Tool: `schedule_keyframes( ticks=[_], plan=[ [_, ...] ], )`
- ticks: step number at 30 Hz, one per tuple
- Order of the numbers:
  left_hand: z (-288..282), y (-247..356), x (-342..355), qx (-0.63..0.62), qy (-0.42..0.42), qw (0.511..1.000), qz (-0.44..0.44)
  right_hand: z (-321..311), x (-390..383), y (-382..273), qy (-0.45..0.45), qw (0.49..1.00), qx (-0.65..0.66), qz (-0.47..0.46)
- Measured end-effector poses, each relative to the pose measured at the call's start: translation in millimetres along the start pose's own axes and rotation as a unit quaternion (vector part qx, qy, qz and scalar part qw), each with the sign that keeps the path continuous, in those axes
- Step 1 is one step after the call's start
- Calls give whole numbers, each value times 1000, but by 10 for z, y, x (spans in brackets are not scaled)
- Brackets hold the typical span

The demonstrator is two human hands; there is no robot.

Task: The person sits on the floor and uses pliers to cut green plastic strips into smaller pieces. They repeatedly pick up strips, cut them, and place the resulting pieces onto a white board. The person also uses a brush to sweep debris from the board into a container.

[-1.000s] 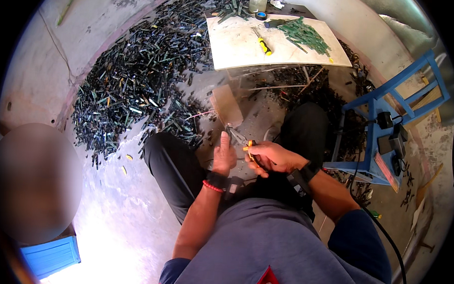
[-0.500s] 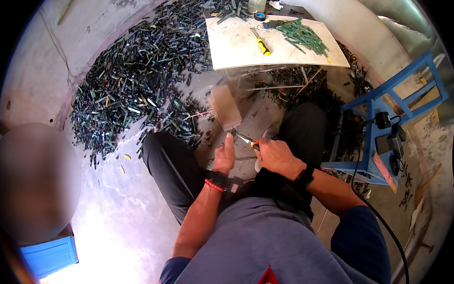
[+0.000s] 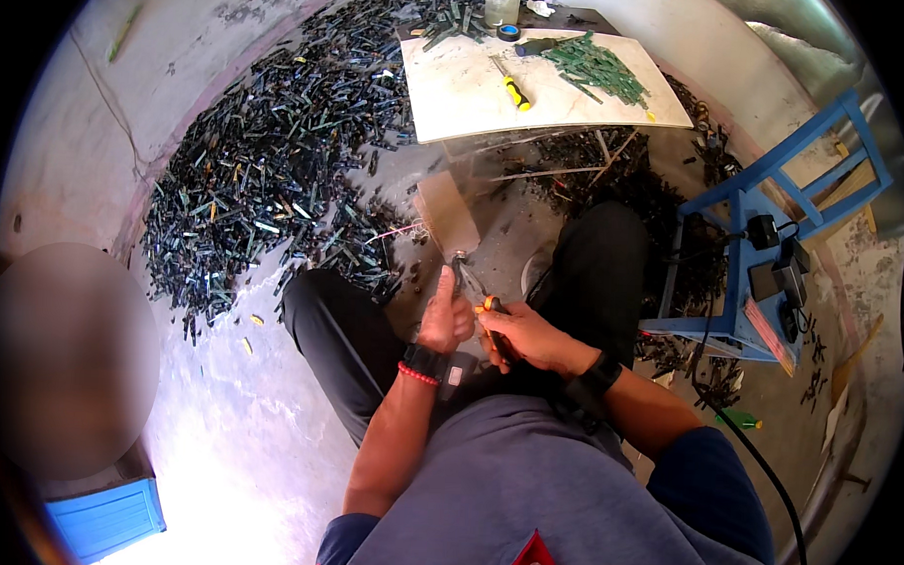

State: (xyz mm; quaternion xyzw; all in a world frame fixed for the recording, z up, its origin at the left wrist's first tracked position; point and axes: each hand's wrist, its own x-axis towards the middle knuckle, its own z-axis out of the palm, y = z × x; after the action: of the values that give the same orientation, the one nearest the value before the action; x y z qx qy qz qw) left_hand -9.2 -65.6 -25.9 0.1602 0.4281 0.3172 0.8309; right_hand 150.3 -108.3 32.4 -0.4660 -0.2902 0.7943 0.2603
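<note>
Gripping a small piece (image 3: pixel 459 273), left hand (image 3: pixel 445 320); right hand (image 3: pixel 523 335) on screwdriver (image 3: pixel 492 319)

Both hands together at the lap, forearms converging from lower edge.
Left hand (image 3: pixel 445 320) in a loose fist, thumb pointing up, red band at wrist. Right hand (image 3: pixel 523 336) curled closed, just beside it, dark strap at wrist; elbows bent.

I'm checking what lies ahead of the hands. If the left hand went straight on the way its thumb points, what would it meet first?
Probably the brown flat board just beyond the left hand, then the white tabletop; depth is unclear.
</note>
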Motion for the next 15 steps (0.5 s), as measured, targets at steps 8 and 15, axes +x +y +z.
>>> schedule_keyframes(
  ticks=[8,15],
  plan=[
    [99,29,-14,87,73,991,72,8,-73,-215,-44,990,119,69],
    [102,0,26,93,93,987,88,-118,-37,-268,-75,989,104,78]
  ],
)
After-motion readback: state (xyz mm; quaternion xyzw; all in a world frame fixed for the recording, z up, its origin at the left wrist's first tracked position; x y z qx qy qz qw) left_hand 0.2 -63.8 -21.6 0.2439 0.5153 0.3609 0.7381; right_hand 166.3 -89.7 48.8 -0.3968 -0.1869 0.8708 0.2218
